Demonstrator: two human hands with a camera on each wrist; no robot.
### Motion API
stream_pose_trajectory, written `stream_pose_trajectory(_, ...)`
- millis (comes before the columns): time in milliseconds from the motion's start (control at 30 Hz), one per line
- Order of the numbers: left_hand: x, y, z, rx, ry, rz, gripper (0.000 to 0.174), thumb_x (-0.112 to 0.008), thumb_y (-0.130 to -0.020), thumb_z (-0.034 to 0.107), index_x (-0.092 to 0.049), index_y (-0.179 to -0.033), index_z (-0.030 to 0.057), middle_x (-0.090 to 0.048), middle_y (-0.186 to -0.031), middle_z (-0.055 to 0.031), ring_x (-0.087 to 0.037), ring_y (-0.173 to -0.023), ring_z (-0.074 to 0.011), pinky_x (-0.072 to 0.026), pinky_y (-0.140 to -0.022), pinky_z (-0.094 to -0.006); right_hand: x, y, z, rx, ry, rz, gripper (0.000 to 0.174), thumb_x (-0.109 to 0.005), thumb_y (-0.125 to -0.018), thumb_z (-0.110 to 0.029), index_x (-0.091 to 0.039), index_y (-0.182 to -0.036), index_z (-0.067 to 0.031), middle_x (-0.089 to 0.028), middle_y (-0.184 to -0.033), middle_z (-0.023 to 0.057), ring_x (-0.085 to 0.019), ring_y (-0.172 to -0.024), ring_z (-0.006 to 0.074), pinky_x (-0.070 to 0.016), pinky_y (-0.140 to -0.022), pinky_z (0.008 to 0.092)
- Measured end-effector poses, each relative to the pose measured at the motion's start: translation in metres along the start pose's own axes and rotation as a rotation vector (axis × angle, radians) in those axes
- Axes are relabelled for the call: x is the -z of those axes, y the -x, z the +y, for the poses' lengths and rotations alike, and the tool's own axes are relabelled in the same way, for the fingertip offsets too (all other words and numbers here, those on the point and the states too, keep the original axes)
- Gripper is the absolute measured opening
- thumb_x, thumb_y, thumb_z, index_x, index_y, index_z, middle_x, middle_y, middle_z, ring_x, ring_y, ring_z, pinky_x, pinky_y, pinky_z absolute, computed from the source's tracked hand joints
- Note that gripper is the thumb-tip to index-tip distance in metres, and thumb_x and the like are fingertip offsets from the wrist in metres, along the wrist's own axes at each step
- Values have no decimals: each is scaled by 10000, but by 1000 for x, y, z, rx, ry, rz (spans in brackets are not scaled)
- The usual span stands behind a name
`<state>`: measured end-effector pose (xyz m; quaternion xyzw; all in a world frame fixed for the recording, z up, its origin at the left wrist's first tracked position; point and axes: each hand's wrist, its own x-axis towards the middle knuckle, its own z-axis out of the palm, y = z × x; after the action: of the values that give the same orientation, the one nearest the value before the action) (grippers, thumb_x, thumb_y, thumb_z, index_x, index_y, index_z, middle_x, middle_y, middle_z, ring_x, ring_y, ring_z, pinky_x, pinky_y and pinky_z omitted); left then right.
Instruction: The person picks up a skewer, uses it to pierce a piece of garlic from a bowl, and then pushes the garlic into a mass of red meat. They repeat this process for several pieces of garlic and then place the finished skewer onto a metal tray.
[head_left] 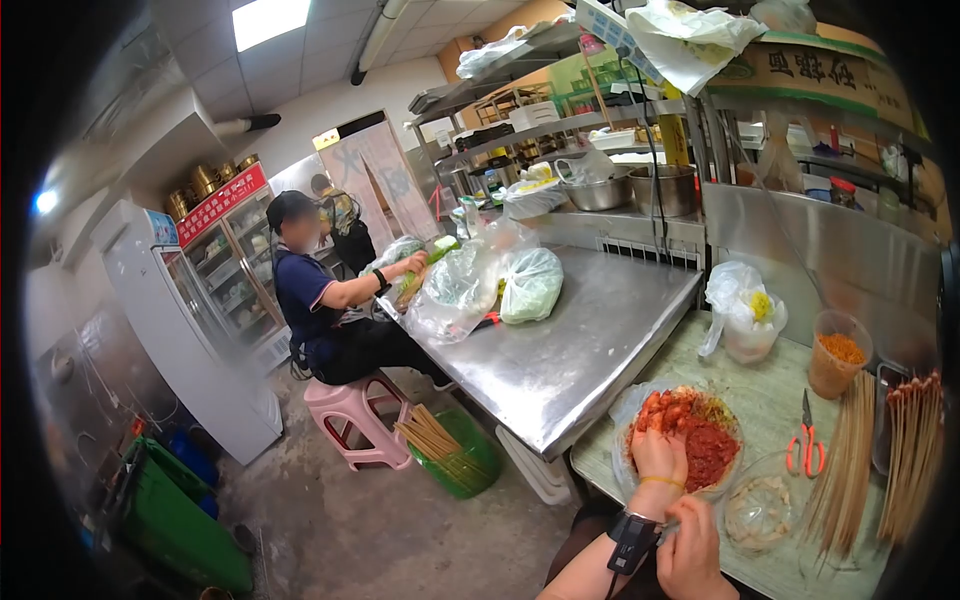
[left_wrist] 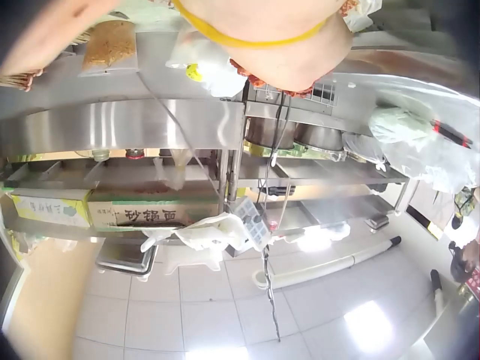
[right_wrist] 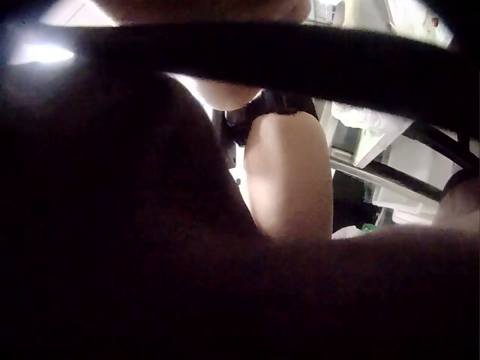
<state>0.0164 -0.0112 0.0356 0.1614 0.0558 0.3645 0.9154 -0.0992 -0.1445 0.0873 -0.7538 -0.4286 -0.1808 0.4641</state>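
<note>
In the head view, my left hand (head_left: 660, 455) reaches down into a bowl (head_left: 738, 470) of red seasoned meat pieces (head_left: 710, 450). Its fingertips are hidden among the meat, with a yellow band (head_left: 662, 482) round the wrist. Below it, my right hand (head_left: 692, 548) has bent fingers right beside the black wrist camera strap (head_left: 634, 538) on the left forearm; I cannot tell whether it grips the strap. The left wrist view shows the back of the left wrist and yellow band at its top edge. Dark shapes fill most of the right wrist view.
Right of the bowl are a plastic container (head_left: 757, 512), orange-handled scissors (head_left: 806, 450), bamboo skewers (head_left: 845, 470) and a tub of orange seasoning (head_left: 838, 350). A steel table (head_left: 600, 340) adjoins on the left. A person (head_left: 325, 290) sits beyond, near a green bin (head_left: 462, 460) of sticks.
</note>
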Motion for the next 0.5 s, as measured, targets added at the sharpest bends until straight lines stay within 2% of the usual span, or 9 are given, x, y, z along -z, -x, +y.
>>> stream_pose_trajectory(33,-1,1,-1,20,10,-10,328,-417,-884,-7,-535,-1186,43,-617,-1075,-93,-610,-916,-197,-498,-794,-308,-1,-6,-4,-34,8,52,354,-487,-765,27,-481,-1116,73,-486,-1091,250,-486,-992,429,-395,-923,449)
stream_pose_trajectory(167,-7,3,6,33,34,-20,295,-427,-897,11,-543,-1165,47,-618,-1062,-83,-608,-905,-188,-503,-773,-299,-3,-7,-2,-7,60,55,353,-489,-766,29,-480,-1116,70,-475,-1108,252,-480,-1006,431,-395,-922,445)
stream_pose_trajectory(333,-1,-2,9,51,41,-3,245,-477,-930,85,-556,-1160,54,-611,-1083,-67,-591,-907,-174,-493,-745,-284,-5,7,-4,-76,-52,-73,373,-487,-752,39,-482,-1124,53,-475,-1129,245,-469,-1071,417,-396,-928,443)
stream_pose_trajectory(400,-2,-3,6,63,40,21,245,-478,-932,89,-555,-1162,56,-613,-1076,-65,-591,-896,-168,-492,-735,-279,-3,-1,-5,-63,-22,-36,378,-487,-744,40,-483,-1121,50,-478,-1127,243,-472,-1073,413,-397,-931,443)
stream_pose_trajectory(467,-5,-1,2,72,64,-35,322,-401,-876,-11,-537,-1164,35,-615,-1057,-95,-608,-906,-199,-507,-784,-309,-3,-6,-4,-49,9,3,383,-488,-736,40,-485,-1119,47,-481,-1125,241,-474,-1076,410,-397,-933,443)
stream_pose_trajectory(500,-1,-2,-2,75,64,-37,322,-401,-876,-11,-537,-1164,35,-615,-1057,-95,-608,-906,-199,-507,-784,-309,-6,-9,0,-20,72,2,425,-495,-696,48,-464,-1120,52,-460,-1131,247,-474,-1038,410,-394,-908,450)
